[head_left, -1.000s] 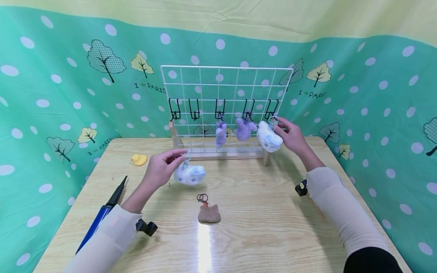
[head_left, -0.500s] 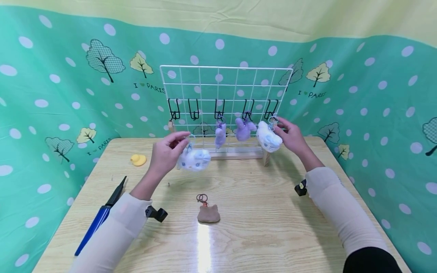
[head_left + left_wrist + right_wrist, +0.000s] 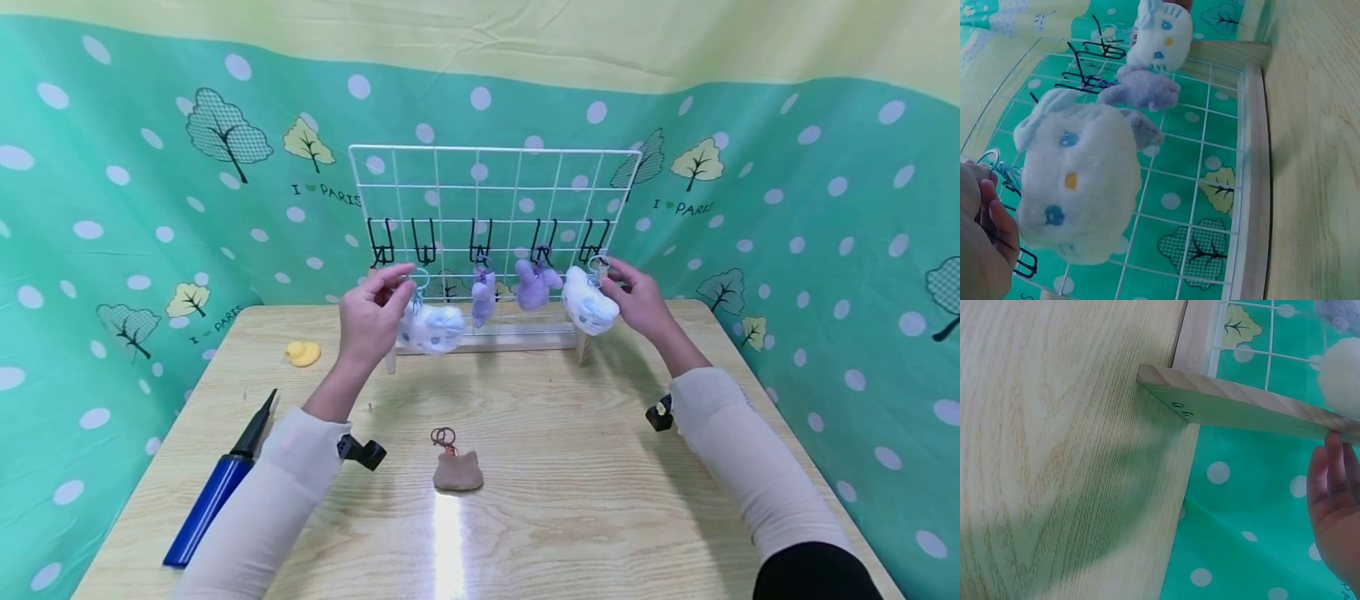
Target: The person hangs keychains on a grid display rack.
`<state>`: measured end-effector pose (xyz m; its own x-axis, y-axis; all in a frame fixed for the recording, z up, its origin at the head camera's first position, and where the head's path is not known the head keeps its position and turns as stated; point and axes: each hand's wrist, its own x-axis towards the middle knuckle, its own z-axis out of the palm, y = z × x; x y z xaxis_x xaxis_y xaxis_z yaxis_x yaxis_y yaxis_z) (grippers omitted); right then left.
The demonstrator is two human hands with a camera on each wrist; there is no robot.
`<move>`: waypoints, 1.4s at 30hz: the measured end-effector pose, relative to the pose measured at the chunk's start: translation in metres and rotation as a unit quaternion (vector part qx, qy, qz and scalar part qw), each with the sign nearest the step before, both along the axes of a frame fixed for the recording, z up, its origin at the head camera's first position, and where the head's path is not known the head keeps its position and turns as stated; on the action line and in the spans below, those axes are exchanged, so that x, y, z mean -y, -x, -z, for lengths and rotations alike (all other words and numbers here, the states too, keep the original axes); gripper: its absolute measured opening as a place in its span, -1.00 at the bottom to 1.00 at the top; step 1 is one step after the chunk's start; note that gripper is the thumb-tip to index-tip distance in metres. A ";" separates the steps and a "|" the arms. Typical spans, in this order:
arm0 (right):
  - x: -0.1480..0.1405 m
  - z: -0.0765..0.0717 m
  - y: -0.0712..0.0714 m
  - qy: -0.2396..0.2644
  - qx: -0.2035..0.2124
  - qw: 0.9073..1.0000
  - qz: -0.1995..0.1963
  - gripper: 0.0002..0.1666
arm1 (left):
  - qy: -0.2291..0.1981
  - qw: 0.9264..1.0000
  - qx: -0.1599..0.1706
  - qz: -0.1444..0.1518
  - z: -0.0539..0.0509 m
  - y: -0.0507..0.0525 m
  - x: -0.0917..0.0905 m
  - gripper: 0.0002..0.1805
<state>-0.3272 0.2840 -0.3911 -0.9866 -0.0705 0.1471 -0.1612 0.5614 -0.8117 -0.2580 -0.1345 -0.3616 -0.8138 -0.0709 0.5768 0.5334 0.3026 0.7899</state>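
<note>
In the head view my left hand [image 3: 367, 321] pinches the ring of a white cat-faced plush keychain [image 3: 431, 327]. The keychain hangs in front of the left part of a white wire grid rack [image 3: 495, 151]; the left wrist view shows its plush face [image 3: 1079, 181] turned to the camera. At the rack's right end, my right hand [image 3: 641, 304] holds the ring of a second white plush keychain [image 3: 590, 307], just below the rightmost black hook [image 3: 595, 242]. Whether that ring is on the hook cannot be told. Two purple plush keychains, one slim [image 3: 483, 300] and one rabbit-like [image 3: 534, 287], hang between them.
A brown plush keychain [image 3: 458, 472] with dark rings lies mid-table. To the left are a yellow rubber duck [image 3: 303, 353] and a blue tool with a black pointed tip [image 3: 213, 500]. The rack's wooden side support [image 3: 1241, 403] stands by my right hand.
My left hand has lifted its white plush keychain up and slightly right, from low over the table to in front of the rack. The right hand has stayed nearly still.
</note>
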 end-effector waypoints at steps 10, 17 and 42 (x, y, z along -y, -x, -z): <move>0.001 0.002 -0.002 0.002 0.007 1.000 0.004 -0.33 | 0.002 1.000 0.006 -0.029 0.000 0.008 -0.009 -0.74; 0.001 0.004 -0.002 0.003 0.001 1.000 0.003 -0.33 | -0.001 0.999 0.015 -0.035 0.004 0.011 -0.009 -0.76; 0.002 0.000 -0.002 0.007 0.013 1.000 0.005 -0.31 | 0.037 0.994 0.103 -0.009 0.024 0.002 0.010 -0.64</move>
<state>-0.3247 0.2817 -0.3907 -0.9909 -0.0577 0.1218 -0.1333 0.5510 -0.8238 -0.2596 -0.1447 -0.3856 -0.9142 -0.0503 0.4022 0.3567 0.3713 0.8573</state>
